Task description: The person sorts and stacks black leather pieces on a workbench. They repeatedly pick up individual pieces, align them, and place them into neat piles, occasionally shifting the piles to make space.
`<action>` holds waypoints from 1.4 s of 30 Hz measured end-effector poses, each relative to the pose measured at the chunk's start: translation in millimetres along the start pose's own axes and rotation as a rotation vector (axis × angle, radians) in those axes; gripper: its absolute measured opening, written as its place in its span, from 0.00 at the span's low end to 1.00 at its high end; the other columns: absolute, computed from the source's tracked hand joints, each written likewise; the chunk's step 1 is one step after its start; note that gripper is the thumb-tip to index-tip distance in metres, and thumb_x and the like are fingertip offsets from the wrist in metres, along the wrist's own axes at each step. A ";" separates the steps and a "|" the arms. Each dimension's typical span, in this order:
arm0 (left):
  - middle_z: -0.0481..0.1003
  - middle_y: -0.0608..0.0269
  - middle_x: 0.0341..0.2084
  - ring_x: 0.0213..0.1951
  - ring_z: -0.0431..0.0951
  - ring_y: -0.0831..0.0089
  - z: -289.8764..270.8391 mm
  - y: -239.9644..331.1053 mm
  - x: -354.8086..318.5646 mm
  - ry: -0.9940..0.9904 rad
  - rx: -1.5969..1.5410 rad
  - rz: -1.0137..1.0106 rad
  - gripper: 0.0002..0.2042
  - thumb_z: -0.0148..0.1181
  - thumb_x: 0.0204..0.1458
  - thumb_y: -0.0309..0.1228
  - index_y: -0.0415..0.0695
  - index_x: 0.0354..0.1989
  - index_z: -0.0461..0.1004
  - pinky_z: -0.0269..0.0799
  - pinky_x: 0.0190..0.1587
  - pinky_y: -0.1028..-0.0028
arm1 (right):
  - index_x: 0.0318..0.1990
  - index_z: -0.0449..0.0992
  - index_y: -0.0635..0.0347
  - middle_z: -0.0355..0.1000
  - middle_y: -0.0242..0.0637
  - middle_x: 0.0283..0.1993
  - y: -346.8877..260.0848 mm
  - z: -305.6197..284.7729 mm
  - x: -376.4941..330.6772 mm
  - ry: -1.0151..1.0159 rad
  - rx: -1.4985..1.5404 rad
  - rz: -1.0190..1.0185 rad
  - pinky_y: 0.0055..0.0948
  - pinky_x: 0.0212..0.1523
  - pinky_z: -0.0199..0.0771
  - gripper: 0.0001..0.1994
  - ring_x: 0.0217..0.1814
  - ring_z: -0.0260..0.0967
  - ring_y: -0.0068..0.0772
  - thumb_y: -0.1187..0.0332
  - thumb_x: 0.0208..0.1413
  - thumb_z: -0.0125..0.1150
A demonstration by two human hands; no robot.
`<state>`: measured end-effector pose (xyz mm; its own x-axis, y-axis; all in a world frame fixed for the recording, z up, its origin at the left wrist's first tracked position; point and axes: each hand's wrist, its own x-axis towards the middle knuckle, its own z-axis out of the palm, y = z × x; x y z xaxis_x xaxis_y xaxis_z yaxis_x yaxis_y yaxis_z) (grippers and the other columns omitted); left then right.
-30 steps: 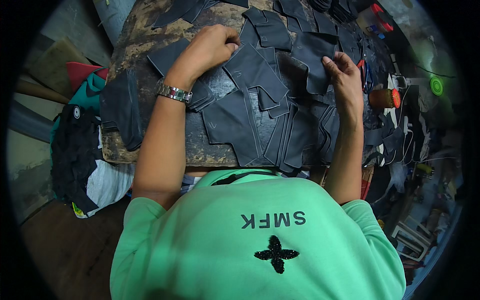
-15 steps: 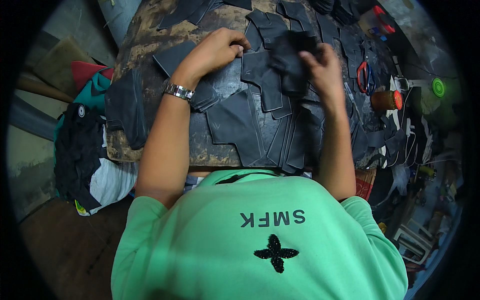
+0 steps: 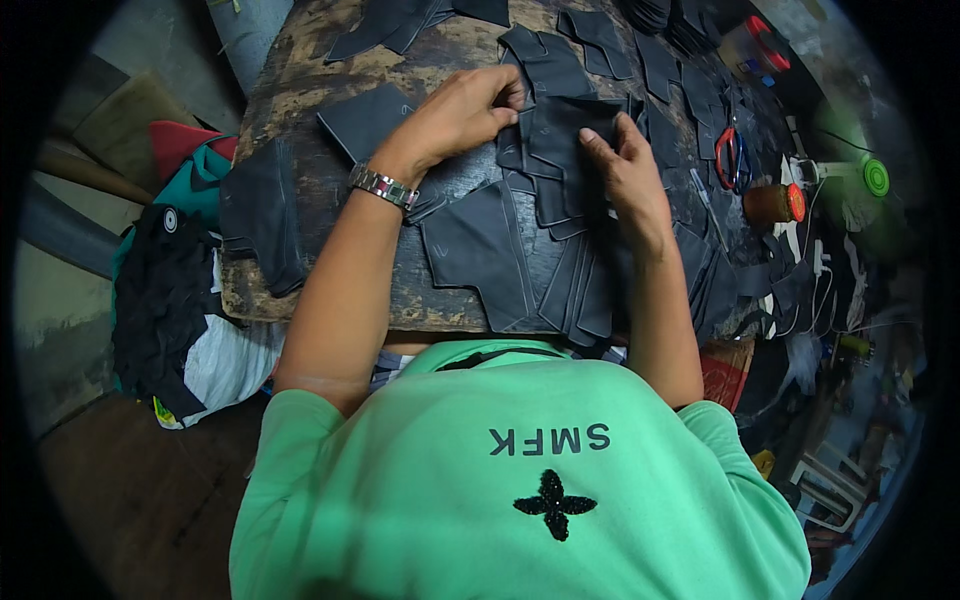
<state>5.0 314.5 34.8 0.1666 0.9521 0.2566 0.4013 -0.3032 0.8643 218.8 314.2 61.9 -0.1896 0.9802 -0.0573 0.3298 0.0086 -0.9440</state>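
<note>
Many cut pieces of black leather cover a worn wooden table [image 3: 300, 110]. My left hand [image 3: 462, 108], with a metal watch at the wrist, pinches the left edge of one black leather piece [image 3: 565, 125] lying on the pile in the middle. My right hand [image 3: 625, 175] lies flat on the same piece, fingers pressing its right side. A larger black panel [image 3: 480, 245] lies just below my hands, with several narrower pieces fanned out beside it.
Red-handled scissors [image 3: 730, 155] and a brown thread spool [image 3: 772, 203] lie to the right. A green round object [image 3: 876, 178] sits at the far right. A heap of cloth and bags [image 3: 170, 290] lies on the floor left of the table.
My right hand lifted a black piece from the right side, carried it left and set it down on the middle pile. My left hand shifted right to meet it.
</note>
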 end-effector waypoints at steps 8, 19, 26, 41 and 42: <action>0.78 0.61 0.27 0.27 0.77 0.81 -6.8 6.5 7.5 0.266 -0.508 0.047 0.09 0.55 0.58 0.28 0.37 0.43 0.72 0.71 0.26 0.81 | 0.59 0.60 0.71 0.72 0.43 0.51 -20.5 -29.5 9.3 -0.182 0.465 -0.165 0.25 0.55 0.71 0.24 0.51 0.72 0.29 0.72 0.58 0.61; 0.77 0.62 0.28 0.30 0.76 0.76 -5.4 8.1 -2.2 -0.031 -0.064 -0.191 0.11 0.61 0.52 0.31 0.36 0.41 0.76 0.71 0.34 0.76 | 0.56 0.66 0.70 0.69 0.61 0.45 6.3 -0.2 -3.5 -0.077 -0.709 -0.312 0.46 0.50 0.70 0.25 0.48 0.70 0.62 0.70 0.52 0.63; 0.79 0.57 0.32 0.32 0.75 0.73 2.1 13.0 0.5 -0.043 0.090 -0.176 0.13 0.62 0.52 0.32 0.36 0.42 0.77 0.70 0.38 0.73 | 0.41 0.73 0.73 0.68 0.59 0.46 7.0 0.7 65.9 0.144 -0.897 -0.263 0.47 0.46 0.74 0.18 0.48 0.71 0.59 0.64 0.52 0.65; 0.77 0.60 0.47 0.53 0.73 0.62 1.7 22.4 7.5 0.484 0.400 0.334 0.20 0.63 0.49 0.26 0.47 0.53 0.75 0.61 0.58 0.67 | 0.42 0.68 0.63 0.72 0.46 0.37 -39.2 1.0 68.9 -0.168 -0.305 -0.888 0.35 0.43 0.72 0.12 0.42 0.73 0.50 0.84 0.50 0.55; 0.78 0.59 0.45 0.52 0.73 0.61 -1.3 20.7 7.0 0.437 0.430 0.344 0.20 0.62 0.50 0.26 0.48 0.54 0.75 0.59 0.59 0.66 | 0.43 0.69 0.63 0.72 0.45 0.38 -42.6 6.6 70.8 -0.139 -0.410 -0.988 0.34 0.40 0.72 0.12 0.40 0.73 0.47 0.83 0.51 0.56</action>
<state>13.3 314.9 55.0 0.0070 0.7009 0.7133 0.7264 -0.4937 0.4780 185.2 382.0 95.9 -0.6371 0.4720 0.6094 0.2530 0.8748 -0.4131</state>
